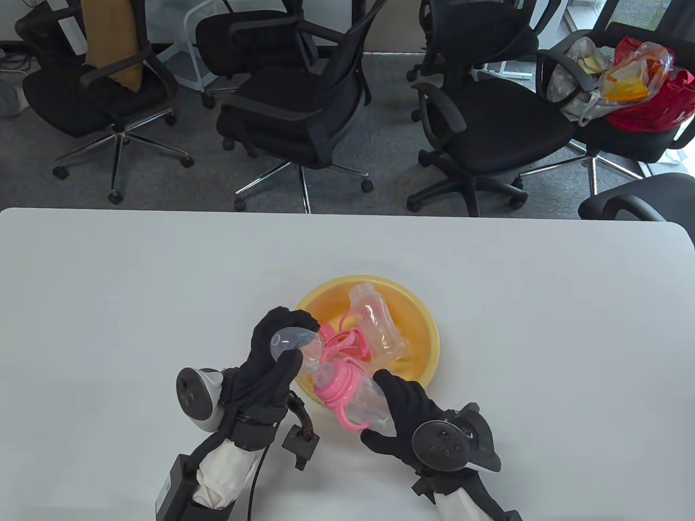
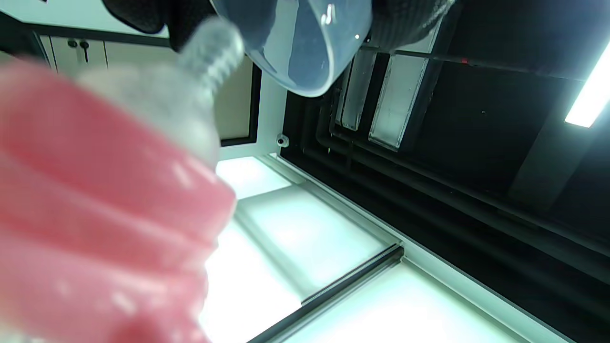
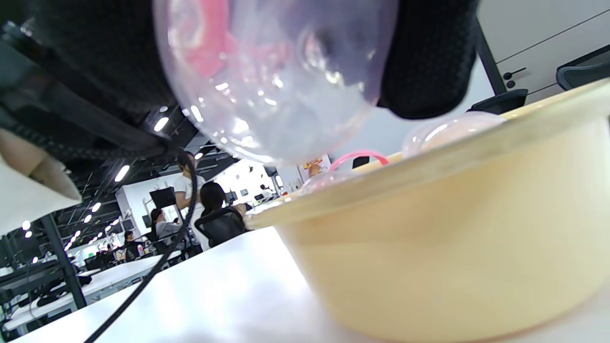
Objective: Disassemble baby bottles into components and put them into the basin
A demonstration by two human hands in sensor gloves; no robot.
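Left hand (image 1: pixel 271 355) is pinching a clear cap (image 1: pixel 293 341) just off the held bottle (image 1: pixel 361 399), which the right hand (image 1: pixel 404 418) is gripping over the yellow basin's (image 1: pixel 429 336) near rim. One bottle body and pink handles are lying inside already. Collar and teat are still waiting on this one.

Office chairs (image 1: pixel 304 103) beyond white table (image 1: pixel 108 282)

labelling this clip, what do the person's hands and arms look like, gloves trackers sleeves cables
Both the left hand and the right hand wear black knit gloves. Each carries a round tracker on its back, dark-faced with a pale grey-white shell. The forearms show white sleeves. The left arm has a black strap at the wrist, a small black connector block beside it, a boxy black unit and a black cable.
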